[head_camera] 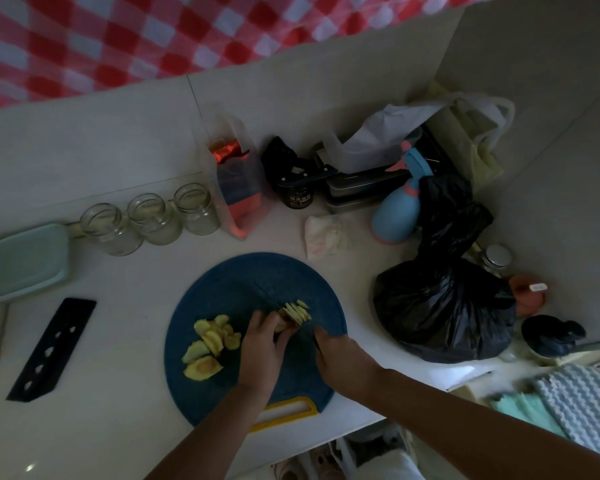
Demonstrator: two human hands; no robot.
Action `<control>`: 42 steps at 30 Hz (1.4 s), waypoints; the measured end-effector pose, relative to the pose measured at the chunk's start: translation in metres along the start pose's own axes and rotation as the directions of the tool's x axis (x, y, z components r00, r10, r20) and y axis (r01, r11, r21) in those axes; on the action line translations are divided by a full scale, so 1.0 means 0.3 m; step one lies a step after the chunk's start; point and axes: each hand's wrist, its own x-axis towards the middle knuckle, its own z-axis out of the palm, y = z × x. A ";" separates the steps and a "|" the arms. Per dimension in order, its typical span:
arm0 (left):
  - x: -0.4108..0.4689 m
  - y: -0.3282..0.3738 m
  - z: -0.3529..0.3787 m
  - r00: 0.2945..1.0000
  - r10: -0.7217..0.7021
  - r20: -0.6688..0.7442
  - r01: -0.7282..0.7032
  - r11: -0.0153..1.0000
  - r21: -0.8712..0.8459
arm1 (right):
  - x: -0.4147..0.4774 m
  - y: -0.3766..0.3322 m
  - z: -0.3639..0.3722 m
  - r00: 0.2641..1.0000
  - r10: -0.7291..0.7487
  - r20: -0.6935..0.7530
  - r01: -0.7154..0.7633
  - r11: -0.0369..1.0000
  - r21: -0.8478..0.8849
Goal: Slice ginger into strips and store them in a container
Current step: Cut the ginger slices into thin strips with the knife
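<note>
A round blue cutting board (222, 285) with a yellow handle lies on the white counter. My left hand (262, 344) holds a piece of ginger (280, 326) down on the board with curled fingers. My right hand (340, 355) grips the handle of a dark knife (274, 301), whose blade rests against the ginger. Thin cut slices (297, 310) fan out just past the blade. A pile of larger ginger pieces (210, 344) sits on the board's left side. A mint-green container (21, 261) lies at the far left.
Three empty glass jars (149, 220) stand in a row behind the board. A black knife sheath (52, 348) lies to the left. A black plastic bag (444, 306), a blue spray bottle (399, 209) and boxes crowd the right corner. Folded cloths (568, 403) lie at the right.
</note>
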 end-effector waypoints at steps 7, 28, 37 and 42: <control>-0.001 -0.005 0.000 1.000 -0.004 0.007 0.005 0.999 -0.043 | 0.031 0.012 0.000 1.000 0.006 -0.003 -0.006 0.998 0.070; -0.020 -0.002 -0.031 1.000 0.015 0.026 -0.014 0.999 -0.033 | -0.041 0.017 -0.012 0.986 0.045 -0.164 -0.021 0.990 0.141; -0.018 0.004 -0.031 1.000 0.013 0.015 -0.012 1.000 -0.012 | -0.052 0.000 -0.002 0.982 0.008 -0.188 0.007 0.997 0.078; -0.010 -0.002 -0.034 0.999 0.044 0.030 -0.044 0.999 0.000 | -0.053 -0.011 -0.008 0.991 0.018 -0.134 -0.015 1.000 0.019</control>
